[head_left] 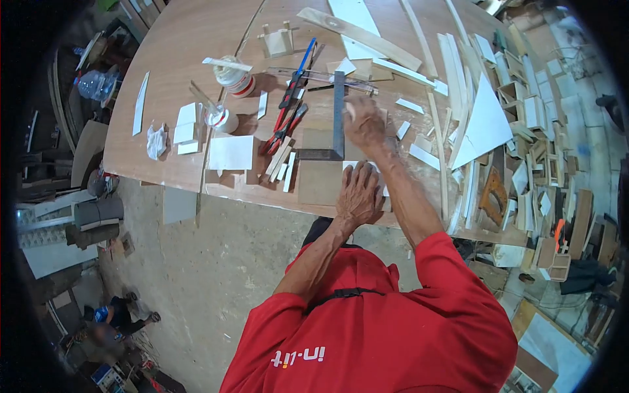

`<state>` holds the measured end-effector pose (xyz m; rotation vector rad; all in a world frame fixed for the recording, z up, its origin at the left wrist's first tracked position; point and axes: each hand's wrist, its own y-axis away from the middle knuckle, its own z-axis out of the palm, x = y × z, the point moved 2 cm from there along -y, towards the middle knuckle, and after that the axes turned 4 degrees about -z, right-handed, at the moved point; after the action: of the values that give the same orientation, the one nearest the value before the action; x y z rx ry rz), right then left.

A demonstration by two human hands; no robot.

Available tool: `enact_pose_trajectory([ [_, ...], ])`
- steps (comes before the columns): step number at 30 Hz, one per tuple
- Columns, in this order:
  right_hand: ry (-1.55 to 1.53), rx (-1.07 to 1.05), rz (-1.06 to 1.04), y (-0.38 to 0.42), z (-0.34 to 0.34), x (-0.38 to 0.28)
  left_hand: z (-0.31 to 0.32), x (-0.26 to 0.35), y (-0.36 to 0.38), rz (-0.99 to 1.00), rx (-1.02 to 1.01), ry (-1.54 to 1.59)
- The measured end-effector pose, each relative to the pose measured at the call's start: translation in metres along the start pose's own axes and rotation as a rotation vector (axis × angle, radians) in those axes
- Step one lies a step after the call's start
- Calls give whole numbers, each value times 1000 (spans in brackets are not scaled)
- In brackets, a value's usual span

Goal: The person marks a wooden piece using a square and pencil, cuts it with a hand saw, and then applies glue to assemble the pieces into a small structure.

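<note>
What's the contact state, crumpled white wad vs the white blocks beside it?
Apart. The head view shows a strip of brown tabletop between the wad and the blocks.

From here the R hand [365, 122] is blurry; can't tell its grip. L hand [358, 194] hides part of the wht pc [350, 165] under it. Clear ruler [278, 71] marks: too small to read. Far wht board [354, 23] is cut off at top. Person [121, 316] near left: tiny, blurred, details n/a.

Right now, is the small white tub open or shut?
Open: the small white tub has a stick poking out of its mouth, no lid on it.
</note>
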<state>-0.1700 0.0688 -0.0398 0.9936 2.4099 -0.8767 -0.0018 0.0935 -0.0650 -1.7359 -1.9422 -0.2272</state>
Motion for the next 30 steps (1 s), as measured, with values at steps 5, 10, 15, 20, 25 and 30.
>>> enact_pose_trajectory([
  [5, 206, -39, 169, -19, -6, 60, -3, 2, -2, -10, 8, 58],
  [10, 233, -48, 278, -29, -4, 62, -6, 3, -3, -24, -5, 74],
  [15, 171, 7, 253, -47, -13, 66, -8, 4, -3, -47, -40, 81],
  [20, 195, -101, 230, -79, -6, 71, -6, 2, -3, -44, -26, 78],
  [25, 243, -256, 301, -96, -6, 81, -6, 2, -2, -47, -25, 46],
  [30, 207, -62, 226, -87, -9, 73, -10, 3, -3, -49, -28, 75],
])
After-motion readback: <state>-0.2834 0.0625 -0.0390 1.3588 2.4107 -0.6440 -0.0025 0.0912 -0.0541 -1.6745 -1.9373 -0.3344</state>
